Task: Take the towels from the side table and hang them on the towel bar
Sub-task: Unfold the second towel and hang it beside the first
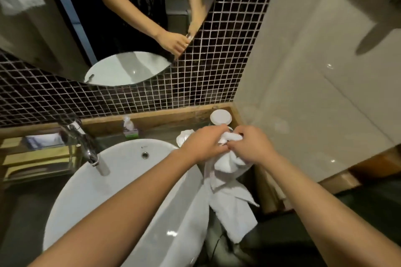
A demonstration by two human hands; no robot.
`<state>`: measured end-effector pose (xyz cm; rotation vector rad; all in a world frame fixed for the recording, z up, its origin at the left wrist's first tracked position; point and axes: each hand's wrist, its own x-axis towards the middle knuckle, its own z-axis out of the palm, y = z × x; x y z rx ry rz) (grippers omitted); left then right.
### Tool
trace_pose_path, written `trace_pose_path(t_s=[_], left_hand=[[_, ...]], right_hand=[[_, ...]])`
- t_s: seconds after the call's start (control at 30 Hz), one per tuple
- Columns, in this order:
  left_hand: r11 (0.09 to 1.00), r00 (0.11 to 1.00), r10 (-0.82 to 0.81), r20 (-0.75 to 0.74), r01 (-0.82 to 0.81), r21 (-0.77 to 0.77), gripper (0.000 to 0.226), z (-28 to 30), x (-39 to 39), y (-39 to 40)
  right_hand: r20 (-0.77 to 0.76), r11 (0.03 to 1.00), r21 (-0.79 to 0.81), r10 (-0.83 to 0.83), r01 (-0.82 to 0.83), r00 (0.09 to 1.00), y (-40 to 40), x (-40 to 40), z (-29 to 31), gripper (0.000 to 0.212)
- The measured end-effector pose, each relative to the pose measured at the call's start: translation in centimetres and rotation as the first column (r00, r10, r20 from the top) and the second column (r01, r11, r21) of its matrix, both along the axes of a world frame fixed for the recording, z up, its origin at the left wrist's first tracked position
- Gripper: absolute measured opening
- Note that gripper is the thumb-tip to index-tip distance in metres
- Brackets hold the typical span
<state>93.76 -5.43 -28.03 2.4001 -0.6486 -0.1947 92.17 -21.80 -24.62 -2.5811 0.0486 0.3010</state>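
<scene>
A white towel [230, 193] hangs bunched from both my hands, to the right of the basin. My left hand [204, 143] and my right hand [251, 145] grip its top edge close together, above the counter's right end. The towel's loose end drapes down past the counter edge. More white cloth [183, 135] lies on the counter just behind my left hand. No towel bar is in view.
A white oval basin [121, 182] with a chrome tap [86, 143] fills the lower left. A white-lidded jar [221, 116] and a small bottle [129, 129] stand on the back ledge. A mirror [108, 17] hangs on dark mosaic tiles; a pale tiled wall [314, 93] stands close on the right.
</scene>
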Motion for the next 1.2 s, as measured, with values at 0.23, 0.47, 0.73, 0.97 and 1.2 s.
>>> trace_pose_path(t_s=[0.23, 0.47, 0.73, 0.97, 1.2], left_hand=[[0.985, 0.998, 0.011, -0.059, -0.021, -0.173, 0.027, 9.2, 0.6, 4.0], [0.896, 0.982, 0.130, -0.138, -0.175, -0.408, 0.036, 18.9, -2.1, 8.5], [0.844, 0.831, 0.500, 0.245, -0.403, -0.353, 0.026, 27.0, -6.7, 13.8], [0.679, 0.571, 0.734, 0.369, -0.604, -0.417, 0.022, 30.3, -11.7, 19.0], [0.796, 0.762, 0.583, 0.283, -0.606, -0.008, 0.031, 31.0, -12.6, 19.1]], right_hand=[[0.119, 0.990, 0.087, 0.101, -0.112, 0.988, 2.3, 0.9, 9.9, 0.018], [0.382, 0.943, 0.070, 0.277, -0.327, 0.882, 6.7, 1.3, 19.0, 0.026], [0.529, 0.867, -0.066, 0.450, -0.493, 0.720, 10.8, 1.5, 24.9, 0.016], [0.502, 0.841, -0.182, 0.525, -0.509, 0.687, 12.9, 1.1, 25.9, 0.021], [0.623, 0.739, -0.122, 0.577, -0.662, 0.529, 19.9, -2.5, 29.3, 0.014]])
